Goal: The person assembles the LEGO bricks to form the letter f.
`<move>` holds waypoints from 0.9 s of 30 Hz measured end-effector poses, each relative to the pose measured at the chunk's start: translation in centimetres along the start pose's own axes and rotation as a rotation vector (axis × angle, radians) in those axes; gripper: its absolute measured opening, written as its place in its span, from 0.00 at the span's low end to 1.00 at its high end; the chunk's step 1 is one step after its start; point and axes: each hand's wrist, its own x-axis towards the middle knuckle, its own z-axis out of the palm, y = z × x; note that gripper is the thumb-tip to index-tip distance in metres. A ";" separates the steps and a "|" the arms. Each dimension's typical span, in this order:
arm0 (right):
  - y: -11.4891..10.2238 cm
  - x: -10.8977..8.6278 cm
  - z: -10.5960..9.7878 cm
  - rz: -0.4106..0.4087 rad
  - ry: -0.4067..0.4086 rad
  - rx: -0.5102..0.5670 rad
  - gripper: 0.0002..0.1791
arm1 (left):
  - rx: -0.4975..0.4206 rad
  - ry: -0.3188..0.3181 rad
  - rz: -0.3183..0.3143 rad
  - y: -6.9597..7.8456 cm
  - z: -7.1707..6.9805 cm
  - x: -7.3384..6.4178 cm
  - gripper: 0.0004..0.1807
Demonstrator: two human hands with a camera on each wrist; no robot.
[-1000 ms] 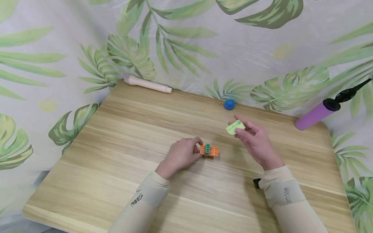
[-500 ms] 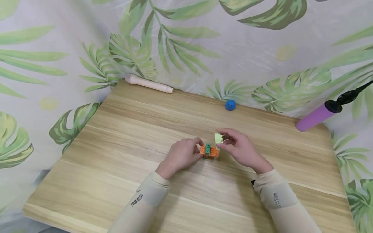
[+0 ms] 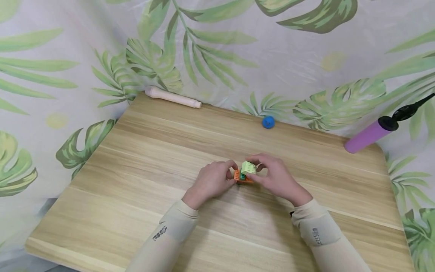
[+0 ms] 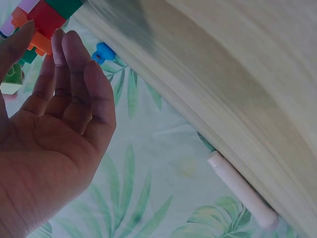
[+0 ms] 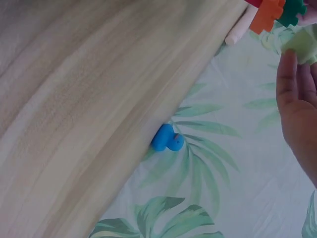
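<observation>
My left hand (image 3: 212, 180) pinches the left end of a small toy-brick build between thumb and fingers. Its top is an orange brick (image 3: 236, 175) with a narrow dark green brick (image 3: 242, 176) across it. A red brick (image 4: 45, 20) and another green brick (image 4: 65, 6) sit beneath, as the left wrist view shows. My right hand (image 3: 275, 177) grips a pale green brick (image 3: 249, 168) between thumb and fingers, studs up. This brick is close over the right part of the build, overlapping the orange and dark green bricks in the head view.
A blue duck-shaped toy (image 3: 268, 122) sits at the table's back edge. Back left lies a pale pink stick (image 3: 173, 98). A purple pump (image 3: 367, 138) with a black top leans at the back right. Something black (image 3: 292, 214) peeks out beside the right sleeve.
My right hand has come left and down, bringing the pale green brick from the right to above the build and turning its studs up. My left hand stays in place.
</observation>
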 end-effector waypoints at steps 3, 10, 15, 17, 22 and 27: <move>0.0 0.0 0.2 0.010 -0.017 -0.011 0.21 | 0.001 -0.003 -0.001 0.0 0.0 0.0 0.17; 0.0 0.0 0.2 -0.002 -0.043 -0.045 0.23 | -0.009 -0.014 -0.006 0.0 0.0 0.1 0.17; 0.0 -0.1 0.2 -0.005 -0.053 -0.047 0.22 | -0.009 -0.014 0.001 0.0 -0.1 0.0 0.17; 0.0 -0.1 0.2 -0.010 -0.056 -0.047 0.22 | -0.007 -0.011 0.004 0.0 -0.1 0.0 0.17; 0.0 -0.1 0.2 -0.022 -0.058 -0.045 0.22 | -0.010 -0.010 0.002 0.0 -0.1 0.0 0.17; 0.1 -0.1 0.3 -0.036 -0.057 -0.055 0.22 | -0.006 -0.007 0.002 0.0 -0.1 0.0 0.17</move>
